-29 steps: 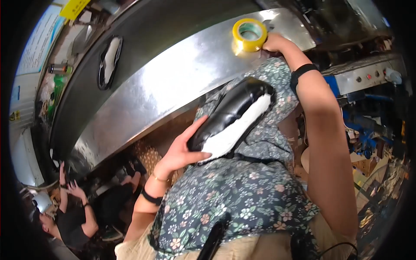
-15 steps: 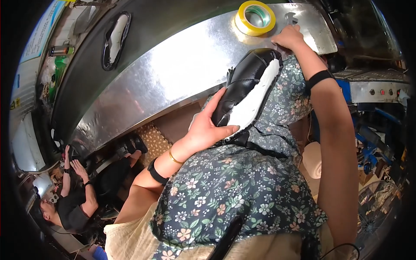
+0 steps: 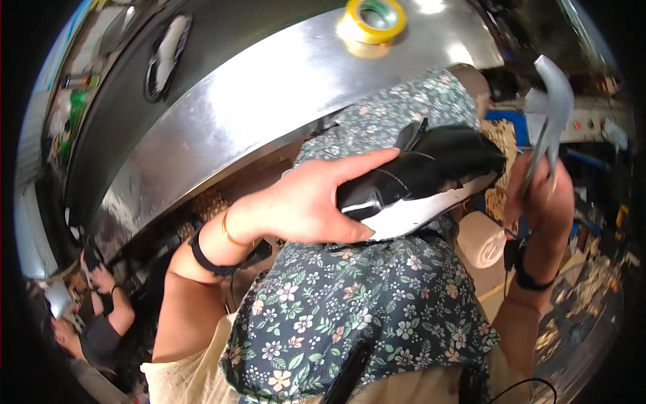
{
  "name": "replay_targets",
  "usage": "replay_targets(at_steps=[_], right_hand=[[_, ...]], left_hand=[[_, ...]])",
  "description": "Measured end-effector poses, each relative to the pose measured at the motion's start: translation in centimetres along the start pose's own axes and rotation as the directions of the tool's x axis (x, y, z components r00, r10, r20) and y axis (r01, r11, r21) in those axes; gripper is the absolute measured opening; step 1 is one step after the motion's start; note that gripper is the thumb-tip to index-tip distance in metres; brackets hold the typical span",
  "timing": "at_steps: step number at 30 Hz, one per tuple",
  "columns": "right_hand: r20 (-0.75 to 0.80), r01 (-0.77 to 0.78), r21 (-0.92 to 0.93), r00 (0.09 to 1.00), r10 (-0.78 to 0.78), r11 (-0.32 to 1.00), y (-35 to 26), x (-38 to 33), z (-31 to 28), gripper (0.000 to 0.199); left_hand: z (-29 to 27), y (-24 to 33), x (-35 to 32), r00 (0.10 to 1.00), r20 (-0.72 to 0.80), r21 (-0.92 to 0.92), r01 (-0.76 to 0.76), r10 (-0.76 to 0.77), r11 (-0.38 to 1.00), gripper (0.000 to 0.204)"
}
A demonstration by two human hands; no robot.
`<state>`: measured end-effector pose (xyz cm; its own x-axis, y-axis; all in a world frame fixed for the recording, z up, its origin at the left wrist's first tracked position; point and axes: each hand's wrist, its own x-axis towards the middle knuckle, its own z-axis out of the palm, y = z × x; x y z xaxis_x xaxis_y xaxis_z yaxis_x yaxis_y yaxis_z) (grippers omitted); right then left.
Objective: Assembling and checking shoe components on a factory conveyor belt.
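My left hand (image 3: 316, 202) grips one end of a black leather shoe upper (image 3: 431, 161), its fingers over the leather and its thumb on the white underside (image 3: 410, 212). The upper lies tilted across my lap, on the flowered apron, with the white side toward me. At the right, my right hand (image 3: 545, 195) is closed round steel lasting pincers (image 3: 555, 101), raised beside the upper's far end and apart from it. The pincers' curved head points up; motion blurs the hand and tool.
A metal-topped bench (image 3: 256, 87) runs across ahead of me, bearing a yellow tape roll (image 3: 373, 23). Another black upper with a white underside (image 3: 165, 57) lies on the dark surface at far left. A pale roll (image 3: 481, 239) is at lower right. A co-worker (image 3: 101, 316) sits at lower left.
My right hand has taken the pincers off the bench and swung them right and toward me. My left hand has turned the upper, its far end now pointing right.
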<state>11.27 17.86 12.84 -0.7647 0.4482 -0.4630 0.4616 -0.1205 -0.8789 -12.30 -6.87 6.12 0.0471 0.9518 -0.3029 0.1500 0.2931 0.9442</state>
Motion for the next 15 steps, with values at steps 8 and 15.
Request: replay_targets(at_steps=[8,15], right_hand=[[0.45,-0.262,-0.279,0.814,0.367,0.924,3.1,-5.7,2.0,0.033],[0.531,-0.028,-0.425,0.802,0.274,0.905,4.3,-3.4,2.7,0.032]], left_hand=[[1.0,-1.0,5.0,0.894,0.408,-0.258,0.309,-0.186,0.915,0.087],[1.6,-0.4,4.3,0.919,0.332,-0.158,0.274,-0.211,0.949,0.086]])
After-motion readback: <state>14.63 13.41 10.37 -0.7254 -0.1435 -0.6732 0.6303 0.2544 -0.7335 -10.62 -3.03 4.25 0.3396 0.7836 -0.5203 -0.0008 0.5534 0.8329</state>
